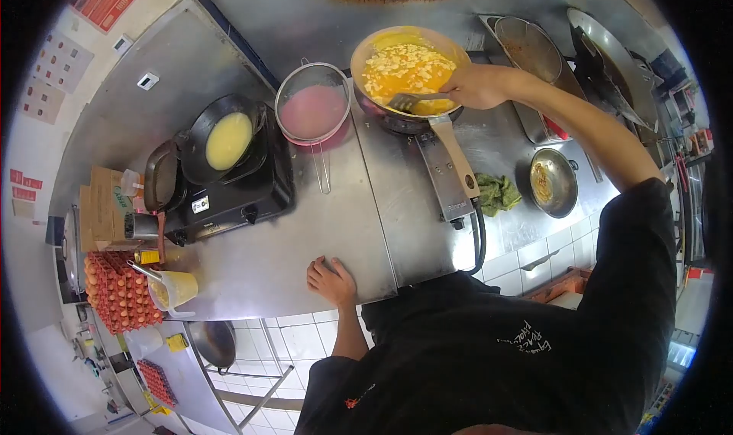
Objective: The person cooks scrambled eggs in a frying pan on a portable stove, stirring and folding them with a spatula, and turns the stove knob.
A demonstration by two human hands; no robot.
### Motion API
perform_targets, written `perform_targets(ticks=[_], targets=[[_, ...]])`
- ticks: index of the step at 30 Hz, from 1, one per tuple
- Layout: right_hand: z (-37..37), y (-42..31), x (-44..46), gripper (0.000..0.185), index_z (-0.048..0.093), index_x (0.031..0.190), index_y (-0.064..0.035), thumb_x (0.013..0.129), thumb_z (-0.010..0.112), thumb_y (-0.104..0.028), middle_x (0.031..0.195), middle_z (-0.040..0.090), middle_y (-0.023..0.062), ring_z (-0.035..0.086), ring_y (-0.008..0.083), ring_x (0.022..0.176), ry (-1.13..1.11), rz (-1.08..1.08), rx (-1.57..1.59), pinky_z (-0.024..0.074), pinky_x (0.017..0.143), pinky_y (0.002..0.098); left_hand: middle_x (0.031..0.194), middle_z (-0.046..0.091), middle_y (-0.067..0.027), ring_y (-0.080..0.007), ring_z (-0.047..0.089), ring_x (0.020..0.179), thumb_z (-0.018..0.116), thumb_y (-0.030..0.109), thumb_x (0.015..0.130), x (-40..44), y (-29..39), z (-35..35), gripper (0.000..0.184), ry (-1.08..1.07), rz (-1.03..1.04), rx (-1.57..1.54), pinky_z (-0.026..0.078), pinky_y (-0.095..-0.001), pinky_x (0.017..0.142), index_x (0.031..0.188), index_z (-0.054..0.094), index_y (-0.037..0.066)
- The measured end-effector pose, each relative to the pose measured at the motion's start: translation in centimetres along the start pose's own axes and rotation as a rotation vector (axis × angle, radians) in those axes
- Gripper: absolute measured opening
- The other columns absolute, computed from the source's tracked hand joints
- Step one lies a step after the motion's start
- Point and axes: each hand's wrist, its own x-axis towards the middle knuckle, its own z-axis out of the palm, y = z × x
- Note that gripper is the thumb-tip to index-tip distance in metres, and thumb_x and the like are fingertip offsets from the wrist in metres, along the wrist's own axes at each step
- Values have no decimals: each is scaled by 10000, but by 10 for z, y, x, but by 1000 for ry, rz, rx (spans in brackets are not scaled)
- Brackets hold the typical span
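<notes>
My right hand point(479, 86) is closed round the handle of a dark slotted spatula point(406, 101). The spatula's head dips into a yellow egg-like mixture point(420, 73) with pale curds, inside a wide frying pan point(450, 47) with a tan handle. Under that pan is a steel single burner point(437, 174). My left hand point(333, 281) lies on the steel counter point(305, 229) near its front edge, holding nothing, with its fingers apart. Left of the pan, a mesh strainer point(311, 108) rests over a pink bowl point(334, 139).
A black wok point(200, 146) with pale yellow liquid sits on a black gas stove point(229, 206). Stacked egg trays point(118, 294) and a plastic jug point(182, 288) stand at left. At right are a green cloth point(498, 194), a small metal pan point(563, 193) and a fryer basket point(527, 49).
</notes>
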Motion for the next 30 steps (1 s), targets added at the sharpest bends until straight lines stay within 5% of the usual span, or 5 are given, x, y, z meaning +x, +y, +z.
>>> perform_targets(ticks=[9, 12, 14, 24, 30], targets=[[14, -5, 76, 410, 721, 1335, -19, 1072, 461, -195, 1173, 764, 291, 731, 469, 1118, 200, 3, -121, 556, 1020, 550, 1398, 595, -203, -402, 499, 1386, 604, 385, 1057, 1, 3, -2, 440, -41, -27, -17, 329, -587, 1180, 1339, 622, 49], [19, 3, 92, 382, 741, 1313, -43, 1039, 508, -171, 1142, 779, 277, 757, 443, 1075, 289, 84, -138, 574, 999, 533, 1369, 605, -163, -375, 509, 1368, 623, 371, 1046, 1, 2, 0, 390, 10, 1, -1, 328, -577, 1171, 1302, 628, 76], [16, 0, 92, 286, 822, 1120, -8, 943, 642, -143, 1130, 812, 240, 800, 396, 1058, 344, 153, -283, 632, 908, 499, 1378, 603, -168, -376, 509, 1371, 626, 380, 1048, 1, 3, -2, 405, 5, 1, -15, 328, -573, 1174, 1310, 630, 71], [-19, 16, 62, 341, 823, 1153, -3, 910, 598, -81, 1110, 812, 226, 798, 393, 1045, 169, 283, -364, 642, 888, 497, 1367, 613, -173, -381, 527, 1354, 610, 406, 1059, 0, -3, 6, 424, 4, 2, 16, 340, -565, 1166, 1315, 640, 69], [-23, 40, 36, 388, 810, 1150, 26, 928, 542, -143, 1088, 805, 234, 779, 418, 1046, 39, 4, -387, 621, 899, 518, 1353, 617, -171, -380, 529, 1344, 598, 404, 1065, 1, -1, 4, 415, 19, 6, 18, 350, -568, 1151, 1309, 639, 72]])
